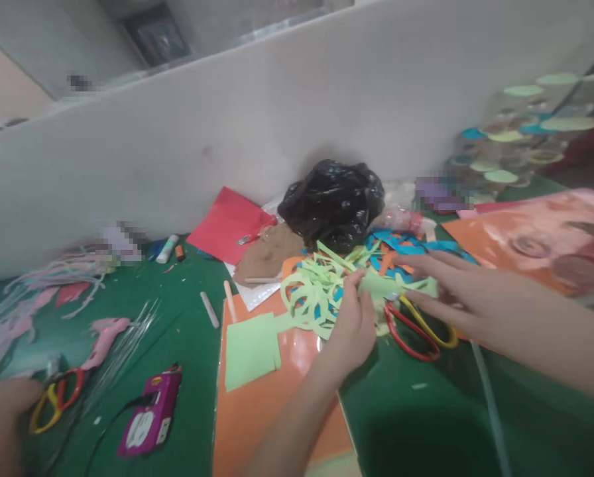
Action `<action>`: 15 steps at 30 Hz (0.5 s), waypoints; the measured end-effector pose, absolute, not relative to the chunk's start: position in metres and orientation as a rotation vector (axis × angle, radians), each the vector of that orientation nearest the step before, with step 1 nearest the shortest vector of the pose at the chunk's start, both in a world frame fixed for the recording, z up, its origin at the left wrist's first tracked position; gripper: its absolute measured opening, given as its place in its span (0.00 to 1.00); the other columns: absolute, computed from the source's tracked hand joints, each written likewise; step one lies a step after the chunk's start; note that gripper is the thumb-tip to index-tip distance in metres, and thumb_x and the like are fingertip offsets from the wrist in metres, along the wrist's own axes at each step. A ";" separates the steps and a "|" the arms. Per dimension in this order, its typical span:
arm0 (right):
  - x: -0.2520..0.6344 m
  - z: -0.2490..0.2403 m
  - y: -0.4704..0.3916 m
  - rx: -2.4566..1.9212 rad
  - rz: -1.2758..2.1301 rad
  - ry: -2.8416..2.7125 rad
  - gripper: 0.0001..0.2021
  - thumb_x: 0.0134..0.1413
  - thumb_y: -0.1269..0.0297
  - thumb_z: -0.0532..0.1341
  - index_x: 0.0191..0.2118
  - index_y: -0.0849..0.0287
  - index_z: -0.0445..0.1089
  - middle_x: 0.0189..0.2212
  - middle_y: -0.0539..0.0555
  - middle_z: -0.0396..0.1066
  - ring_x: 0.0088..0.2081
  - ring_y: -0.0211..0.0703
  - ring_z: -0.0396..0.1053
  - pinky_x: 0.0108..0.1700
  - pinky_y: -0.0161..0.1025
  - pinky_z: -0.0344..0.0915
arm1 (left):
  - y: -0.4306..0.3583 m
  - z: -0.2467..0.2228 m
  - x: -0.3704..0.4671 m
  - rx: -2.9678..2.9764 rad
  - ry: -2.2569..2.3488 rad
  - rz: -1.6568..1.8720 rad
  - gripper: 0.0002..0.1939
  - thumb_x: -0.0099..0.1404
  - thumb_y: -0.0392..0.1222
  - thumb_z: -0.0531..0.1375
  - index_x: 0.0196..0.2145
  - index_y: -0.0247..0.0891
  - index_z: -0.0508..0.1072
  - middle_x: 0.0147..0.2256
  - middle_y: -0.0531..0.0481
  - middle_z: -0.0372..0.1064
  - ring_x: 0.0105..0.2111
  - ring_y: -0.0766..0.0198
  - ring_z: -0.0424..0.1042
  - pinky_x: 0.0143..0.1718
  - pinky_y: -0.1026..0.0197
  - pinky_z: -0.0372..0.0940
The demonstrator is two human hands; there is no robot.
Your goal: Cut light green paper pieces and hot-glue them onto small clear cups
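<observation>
My left hand point(354, 324) is at the edge of a heap of cut light-green paper strips point(311, 291), its bent fingers closed on a piece of green paper point(379, 285). My right hand point(441, 285) reaches in from the right with its fingers apart, over blue and orange scraps and beside the same green piece. Red-and-yellow-handled scissors point(421, 331) lie just under my right fingers, blades toward the heap. Green paper squares point(252, 351) rest on an orange board point(282, 411) left of my left forearm.
A black plastic bag point(334, 202) stands behind the heap, near red paper point(230, 225). At left are a pink glue gun point(105, 338), a purple box point(152, 411) and another person's hand point(8, 404) at second scissors point(58, 397). Jars with paper discs point(520, 139) stand back right.
</observation>
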State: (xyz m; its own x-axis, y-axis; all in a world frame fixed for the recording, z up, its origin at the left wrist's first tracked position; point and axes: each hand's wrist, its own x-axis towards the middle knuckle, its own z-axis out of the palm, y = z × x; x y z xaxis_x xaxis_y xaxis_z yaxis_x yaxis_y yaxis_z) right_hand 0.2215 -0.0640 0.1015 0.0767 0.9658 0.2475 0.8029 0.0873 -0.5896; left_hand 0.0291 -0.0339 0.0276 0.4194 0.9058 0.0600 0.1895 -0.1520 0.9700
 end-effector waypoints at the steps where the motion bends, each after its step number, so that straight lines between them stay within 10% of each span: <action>1: 0.221 0.095 -0.072 -1.765 0.390 -1.761 0.22 0.47 0.45 0.59 0.47 0.44 0.76 0.38 0.57 0.77 0.23 0.49 0.67 0.22 0.44 0.57 | -0.042 0.034 0.033 1.608 0.950 0.795 0.22 0.76 0.50 0.44 0.63 0.42 0.56 0.45 0.44 0.67 0.38 0.62 0.69 0.43 0.57 0.69; 7: 0.220 0.080 -0.097 -1.667 0.998 -1.671 0.19 0.61 0.46 0.52 0.29 0.55 0.64 0.21 0.49 0.65 0.23 0.38 0.63 0.26 0.35 0.59 | -0.089 0.050 0.050 1.606 0.954 0.730 0.28 0.72 0.53 0.54 0.65 0.42 0.55 0.41 0.45 0.69 0.35 0.62 0.71 0.38 0.59 0.70; 15: 0.235 0.043 -0.103 -1.503 1.344 -1.529 0.24 0.58 0.41 0.56 0.25 0.57 0.58 0.17 0.46 0.61 0.20 0.34 0.58 0.25 0.33 0.56 | -0.120 0.046 0.059 1.678 1.253 0.814 0.17 0.72 0.45 0.54 0.56 0.42 0.67 0.53 0.43 0.70 0.55 0.56 0.68 0.58 0.51 0.62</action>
